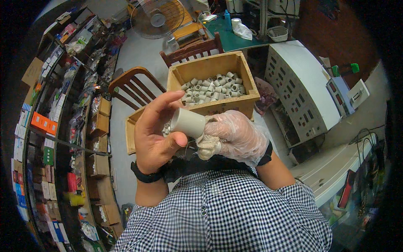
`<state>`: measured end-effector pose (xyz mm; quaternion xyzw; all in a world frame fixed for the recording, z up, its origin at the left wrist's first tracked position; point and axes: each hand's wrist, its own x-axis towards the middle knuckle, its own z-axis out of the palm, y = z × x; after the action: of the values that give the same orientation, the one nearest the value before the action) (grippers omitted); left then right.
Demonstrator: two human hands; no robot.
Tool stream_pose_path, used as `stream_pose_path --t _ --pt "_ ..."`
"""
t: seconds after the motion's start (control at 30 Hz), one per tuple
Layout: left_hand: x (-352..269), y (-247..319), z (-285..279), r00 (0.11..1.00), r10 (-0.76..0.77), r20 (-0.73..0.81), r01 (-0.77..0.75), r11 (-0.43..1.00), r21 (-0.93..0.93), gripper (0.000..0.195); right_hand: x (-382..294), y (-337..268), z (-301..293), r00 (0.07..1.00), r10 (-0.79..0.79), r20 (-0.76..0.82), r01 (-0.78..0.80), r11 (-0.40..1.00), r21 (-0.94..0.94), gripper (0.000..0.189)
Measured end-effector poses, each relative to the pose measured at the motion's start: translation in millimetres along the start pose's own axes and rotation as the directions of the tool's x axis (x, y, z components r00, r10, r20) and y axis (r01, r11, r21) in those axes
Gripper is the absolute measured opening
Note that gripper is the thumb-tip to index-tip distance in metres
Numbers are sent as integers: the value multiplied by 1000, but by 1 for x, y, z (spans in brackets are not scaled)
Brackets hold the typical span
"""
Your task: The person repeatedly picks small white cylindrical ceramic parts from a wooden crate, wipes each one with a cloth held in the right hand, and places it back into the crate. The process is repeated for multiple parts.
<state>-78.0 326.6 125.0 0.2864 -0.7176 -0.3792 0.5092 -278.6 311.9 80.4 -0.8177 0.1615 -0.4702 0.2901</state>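
Note:
A light grey plastic pipe coupling [188, 122] is held up in front of my chest, its open end towards the left. My right hand [241, 134], in a clear plastic glove, grips its right end together with a beige knit cloth or glove fingertips [208, 145]. My bare left hand [157, 135] is curved around the open end, thumb below and fingers above; whether it touches the coupling is not certain. Beyond the hands stands a wooden box [217, 102] holding many similar grey couplings [206, 91]. Part of a second wooden box [130, 135] shows behind my left hand, with more small pieces inside.
Two wooden chairs [135, 74] [201, 49] stand beyond the boxes, near a floor fan [158, 20] and a green-topped table [231, 44]. Packed shelves [85, 132] line the left. A metal panel with rows of slots [292, 91] and a pale counter [333, 170] are at the right.

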Motion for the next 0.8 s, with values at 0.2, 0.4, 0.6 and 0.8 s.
stream_pose_path --t 0.2,0.4,0.6,0.8 --pt "-3 -2 -1 996 87 17 -86 995 -47 62 1 5 2 1000 -10 29 4 979 205 37" --pt "-1 -11 -18 976 133 -175 -132 991 21 50 -4 11 3 996 33 -80 3 910 415 38" --pt "-5 -68 -85 909 -16 -417 83 986 143 34 -19 18 0 960 262 -96 -173 829 532 32" --pt "-44 -133 -144 758 -251 -602 344 938 41 35 -20 17 -11 885 454 -108 -377 832 407 49"
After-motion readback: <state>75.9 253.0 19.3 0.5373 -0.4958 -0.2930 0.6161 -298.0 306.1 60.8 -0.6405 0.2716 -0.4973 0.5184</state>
